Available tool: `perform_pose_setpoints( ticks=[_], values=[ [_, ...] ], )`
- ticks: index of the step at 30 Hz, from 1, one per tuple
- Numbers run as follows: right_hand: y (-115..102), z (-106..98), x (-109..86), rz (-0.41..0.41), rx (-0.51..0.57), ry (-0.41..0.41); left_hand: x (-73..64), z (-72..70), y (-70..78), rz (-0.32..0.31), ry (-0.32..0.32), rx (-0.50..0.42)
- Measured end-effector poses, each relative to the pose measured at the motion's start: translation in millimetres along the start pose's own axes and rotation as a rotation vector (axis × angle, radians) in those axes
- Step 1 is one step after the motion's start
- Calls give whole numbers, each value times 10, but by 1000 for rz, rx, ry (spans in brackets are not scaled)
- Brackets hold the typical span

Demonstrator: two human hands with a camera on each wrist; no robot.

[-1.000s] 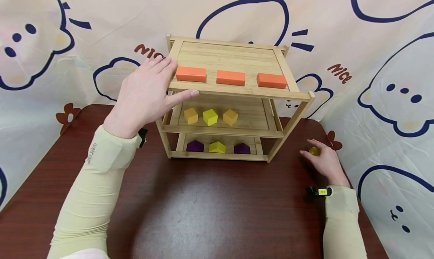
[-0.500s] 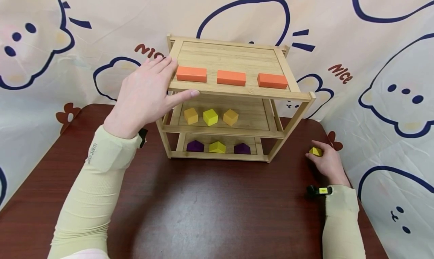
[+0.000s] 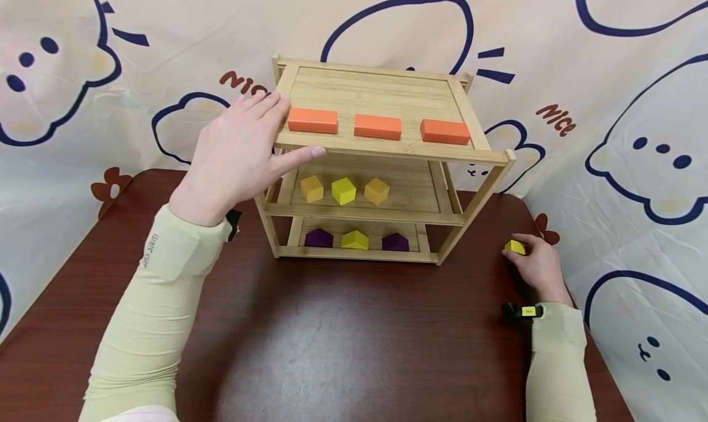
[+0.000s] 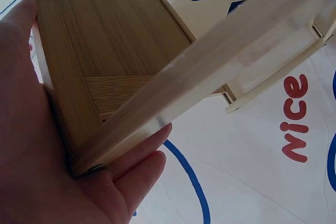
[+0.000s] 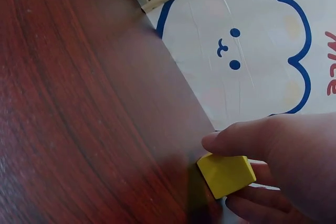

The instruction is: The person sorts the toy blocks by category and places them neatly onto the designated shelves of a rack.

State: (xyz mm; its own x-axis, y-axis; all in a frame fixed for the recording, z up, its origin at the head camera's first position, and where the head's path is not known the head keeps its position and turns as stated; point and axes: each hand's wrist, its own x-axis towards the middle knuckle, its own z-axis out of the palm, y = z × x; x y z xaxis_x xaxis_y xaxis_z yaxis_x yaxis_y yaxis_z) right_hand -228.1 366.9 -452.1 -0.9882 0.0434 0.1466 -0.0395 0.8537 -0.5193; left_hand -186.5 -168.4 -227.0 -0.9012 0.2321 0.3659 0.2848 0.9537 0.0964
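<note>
At the table's right side my right hand (image 3: pixel 539 263) pinches a small yellow block (image 5: pixel 227 174) between thumb and fingers. In the right wrist view the block is close over the tabletop, with its far side hidden by the fingers. My left hand (image 3: pixel 235 145) rests on the front left corner of a three-tier wooden shelf (image 3: pixel 381 90), fingers straight along the side and thumb stretched along the front edge. In the left wrist view the palm lies against that wooden corner (image 4: pixel 86 163). A row of three orange rectangular blocks (image 3: pixel 378 127) lies on the top shelf, starting just beside the left fingertips.
On the middle tier sit a yellow cube (image 3: pixel 344 191) and two orange-yellow cubes (image 3: pixel 377 191). The bottom tier bears a yellow prism (image 3: pixel 354 239) between two purple ones (image 3: pixel 395 242). A patterned cloth (image 3: pixel 652 115) borders the dark wooden table (image 3: pixel 354 336) at back and sides.
My right thumb and fingers have come together on the yellow block, and the hand has shifted slightly right with it. The left hand and the shelf have stayed put.
</note>
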Motion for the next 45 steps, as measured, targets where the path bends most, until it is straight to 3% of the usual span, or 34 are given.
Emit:
perform_pose_setpoints(
  ticks=[22,45],
  values=[
    [-106,-53,-34,47,36,42,-1,-1,-7,5,3,-8],
    [-335,-190,-70,-3,67,82,2,-12,-5,2,-10,-5]
  ],
)
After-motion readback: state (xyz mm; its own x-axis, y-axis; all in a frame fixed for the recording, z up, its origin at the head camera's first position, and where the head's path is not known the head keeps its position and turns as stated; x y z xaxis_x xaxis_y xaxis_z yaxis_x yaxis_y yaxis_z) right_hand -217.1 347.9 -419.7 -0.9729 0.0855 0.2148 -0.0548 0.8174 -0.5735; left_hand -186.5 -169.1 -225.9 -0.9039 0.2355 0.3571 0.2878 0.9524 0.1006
